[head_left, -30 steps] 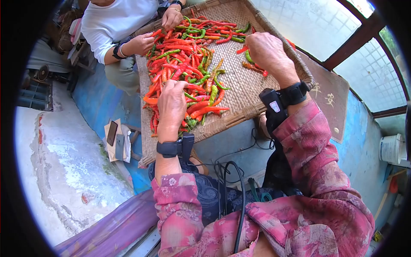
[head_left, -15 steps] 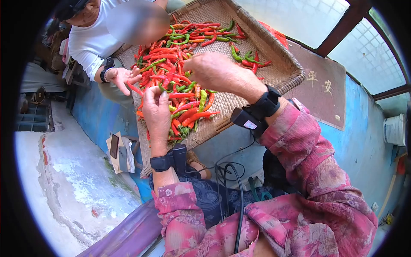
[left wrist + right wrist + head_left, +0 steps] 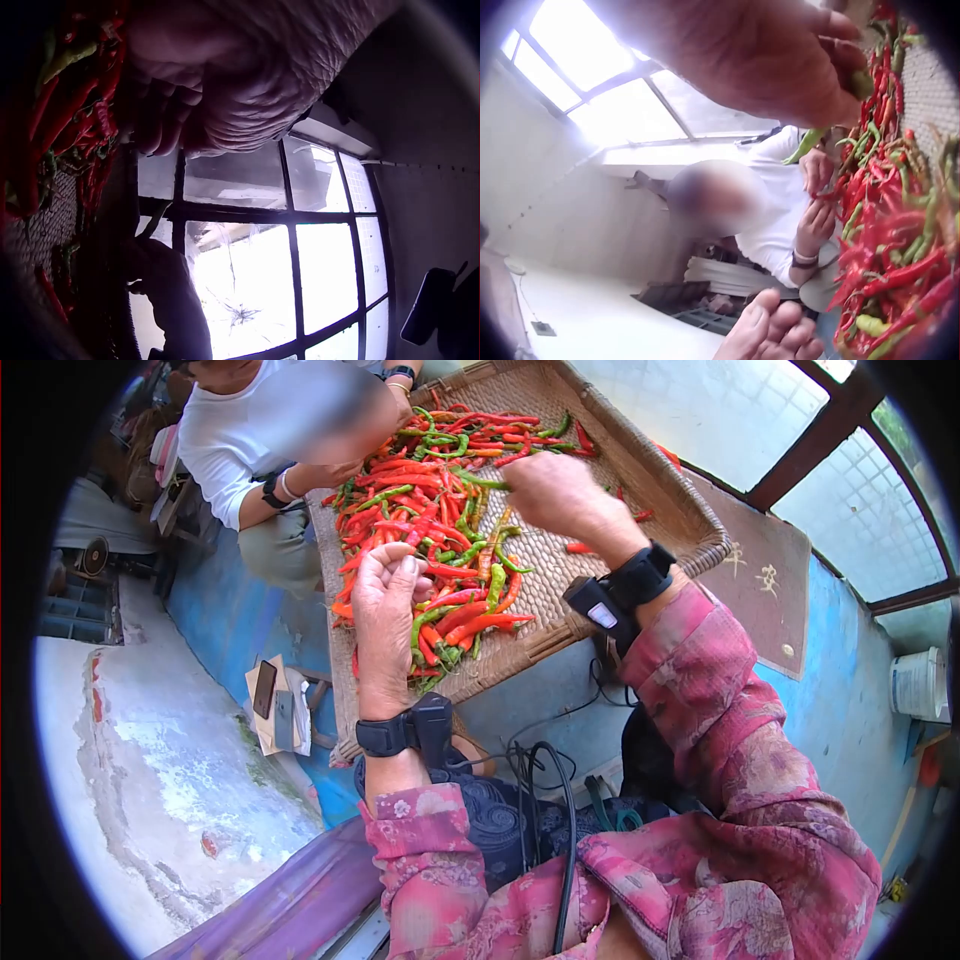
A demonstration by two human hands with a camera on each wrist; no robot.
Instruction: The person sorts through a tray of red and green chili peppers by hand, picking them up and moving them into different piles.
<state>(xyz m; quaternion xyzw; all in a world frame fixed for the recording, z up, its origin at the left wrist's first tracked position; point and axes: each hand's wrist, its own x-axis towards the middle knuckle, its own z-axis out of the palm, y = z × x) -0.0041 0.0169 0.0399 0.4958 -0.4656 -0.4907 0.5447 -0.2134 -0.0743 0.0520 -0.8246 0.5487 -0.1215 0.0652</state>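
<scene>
My right hand (image 3: 560, 495) pinches a green chili pepper (image 3: 482, 479) over the woven basket tray (image 3: 560, 560). The chili's free end points left in the head view and hangs below the fingers in the right wrist view. Nearer the front, my left hand (image 3: 385, 605) is over the near left part of the chili pile (image 3: 410, 500). Its fingers and thumb are loosely bent, and nothing shows between them in the right wrist view. Mostly red chilies fill the tray's left side, with green ones among them. A few red chilies (image 3: 578, 547) lie apart under my right wrist.
Across the tray sits another person in a white shirt (image 3: 215, 450), with both hands at the pile. Black cables (image 3: 565, 810) hang by my lap. Two phones lie on a small stand (image 3: 262, 735) to the left. A window (image 3: 690, 410) and a white bucket (image 3: 918, 685) are to the right.
My right hand swung left from the tray's right side toward my left hand, then back rightward with the green chili. My left hand lifted from the pile. The other person's outstretched hand returned to the chilies.
</scene>
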